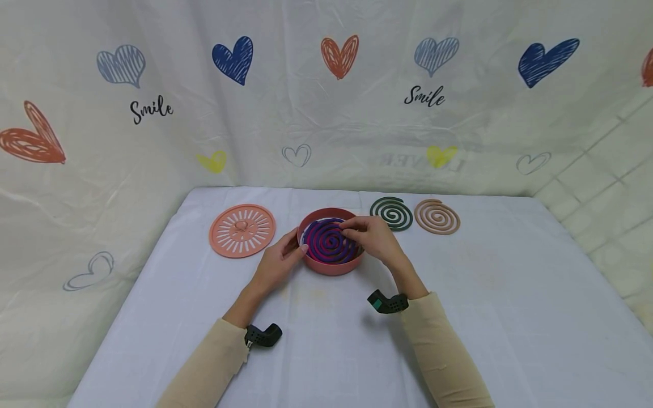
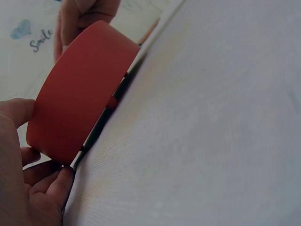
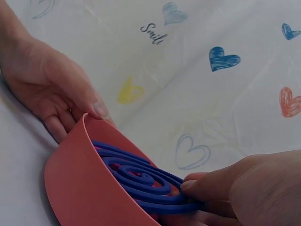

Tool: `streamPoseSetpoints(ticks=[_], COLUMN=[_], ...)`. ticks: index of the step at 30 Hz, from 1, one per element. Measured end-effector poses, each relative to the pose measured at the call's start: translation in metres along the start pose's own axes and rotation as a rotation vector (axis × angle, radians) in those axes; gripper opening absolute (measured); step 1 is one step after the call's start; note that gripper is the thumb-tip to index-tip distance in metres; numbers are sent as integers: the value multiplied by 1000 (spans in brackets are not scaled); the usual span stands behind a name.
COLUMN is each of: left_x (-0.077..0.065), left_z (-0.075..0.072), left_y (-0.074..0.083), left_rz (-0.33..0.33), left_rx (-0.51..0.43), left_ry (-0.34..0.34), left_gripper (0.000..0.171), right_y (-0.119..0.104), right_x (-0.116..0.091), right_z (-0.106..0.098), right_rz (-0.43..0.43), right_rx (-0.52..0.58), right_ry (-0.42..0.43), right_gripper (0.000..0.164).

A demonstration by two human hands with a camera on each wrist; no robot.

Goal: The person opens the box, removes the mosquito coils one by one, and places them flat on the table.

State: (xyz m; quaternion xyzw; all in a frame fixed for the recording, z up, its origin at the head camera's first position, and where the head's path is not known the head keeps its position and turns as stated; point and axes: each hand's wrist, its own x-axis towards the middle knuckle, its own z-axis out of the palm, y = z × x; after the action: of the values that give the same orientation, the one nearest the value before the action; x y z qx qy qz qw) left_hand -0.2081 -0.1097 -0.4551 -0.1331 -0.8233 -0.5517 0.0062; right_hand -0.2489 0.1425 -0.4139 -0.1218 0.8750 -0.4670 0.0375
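Note:
A round coral-red holder (image 1: pixel 331 271) with a raised wall sits on the white-covered table in the middle of the head view. My left hand (image 1: pixel 278 262) grips its left side, thumb at the rim and fingers curled low against the outer wall. Inside the holder lies a blue mosquito coil (image 3: pixel 169 207), tilted up toward the right rim. My right hand (image 1: pixel 374 238) pinches the outer edge of this coil between thumb and fingers. A magenta coil (image 1: pixel 309 249) shows through the gaps beneath the blue one.
A coral slotted lid (image 1: pixel 219 235) with a small knob lies left of the holder. Behind and to the right are a dark green coil (image 1: pixel 391 213) and a tan coil (image 1: pixel 437 216), side by side. A curtain printed with hearts (image 1: pixel 233 60) hangs at the back.

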Motion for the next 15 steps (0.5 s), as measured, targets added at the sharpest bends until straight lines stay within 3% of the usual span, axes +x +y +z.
streamPoseSetpoints(ticks=[7,15], left_x=[2,14], left_z=[0,8], left_y=[-2,-39], left_rz=[-16,-10], left_rx=[3,-15], left_ry=[-6,10], left_gripper=[60,63], right_y=[0,1], right_x=[0,0], right_z=[-1,-3], right_rz=[-3,7], right_rx=[5,52], right_ry=[-7,-20], right_gripper=[20,21])
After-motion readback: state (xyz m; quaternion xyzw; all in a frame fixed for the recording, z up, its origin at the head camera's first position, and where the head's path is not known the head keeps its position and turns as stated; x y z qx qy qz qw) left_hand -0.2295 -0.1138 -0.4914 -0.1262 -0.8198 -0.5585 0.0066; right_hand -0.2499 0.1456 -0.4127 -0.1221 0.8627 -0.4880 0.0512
